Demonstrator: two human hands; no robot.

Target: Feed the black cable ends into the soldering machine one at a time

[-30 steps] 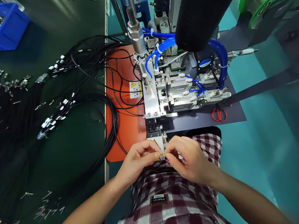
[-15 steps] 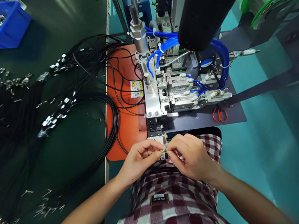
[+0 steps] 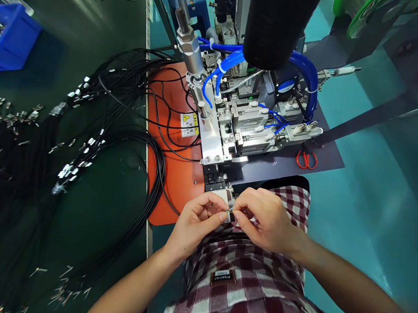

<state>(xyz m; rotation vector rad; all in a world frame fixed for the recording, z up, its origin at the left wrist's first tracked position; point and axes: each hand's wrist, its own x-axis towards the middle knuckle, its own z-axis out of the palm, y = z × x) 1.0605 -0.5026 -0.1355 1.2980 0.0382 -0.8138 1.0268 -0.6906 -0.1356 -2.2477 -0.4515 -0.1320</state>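
Observation:
Thin coloured wires (image 3: 230, 210) stretch across the small gap between my two hands, over my lap. My left hand (image 3: 197, 220) pinches their left side between thumb and fingertips. On the other side, my right hand (image 3: 264, 219) pinches the wire ends, its remaining fingers curled in. A black cable (image 3: 171, 204) runs from the coil of cables (image 3: 159, 176) toward my left hand, where its end is hidden. Just beyond the hands stands the front of a metal machine (image 3: 212, 152) with blue air hoses (image 3: 234, 62).
Bundles of black cables with shiny metal ends (image 3: 72, 170) cover the dark table (image 3: 91, 224) at left. A blue bin (image 3: 17, 40) holds small metal parts. Red-handled scissors (image 3: 306, 160) lie right of the machine. An orange plate (image 3: 176, 178) sits under the cables. A black cylinder (image 3: 278, 32) hangs overhead.
Both hands stay nearly in place, still pinching the wires, which have shifted slightly between the fingertips. The whole view has moved a little.

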